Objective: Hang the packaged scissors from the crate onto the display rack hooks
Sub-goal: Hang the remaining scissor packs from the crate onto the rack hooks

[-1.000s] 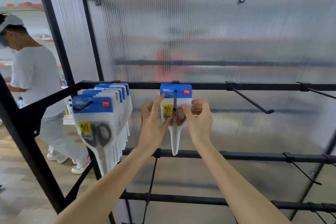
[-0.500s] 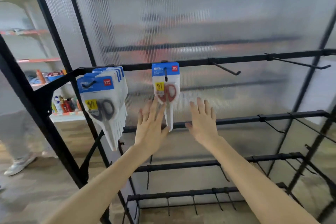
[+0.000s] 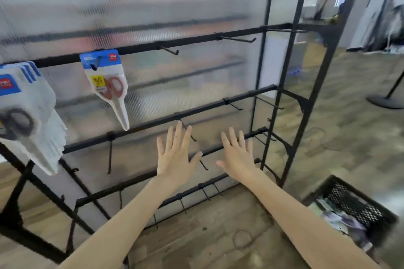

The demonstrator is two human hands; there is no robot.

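A single pack of red-handled scissors (image 3: 107,85) hangs from a hook on the top bar of the black display rack (image 3: 196,42). Left of it, several packs of black-handled scissors (image 3: 26,113) hang in a bunch on another hook. My left hand (image 3: 175,155) and my right hand (image 3: 238,155) are both spread flat and hold nothing, lower than the hung pack and to its right, in front of the rack's lower bars. The black mesh crate (image 3: 358,207) sits on the floor at the lower right with blurred packs inside.
Bare hooks (image 3: 238,39) stick out along the rack's top and lower bars. A ribbed translucent panel backs the rack. A black stanchion base (image 3: 384,100) stands on the wooden floor at the right.
Both hands let go of the red scissors pack, which now hangs alone, and dropped lower with fingers spread. The view swung right and down, bringing the crate into sight.
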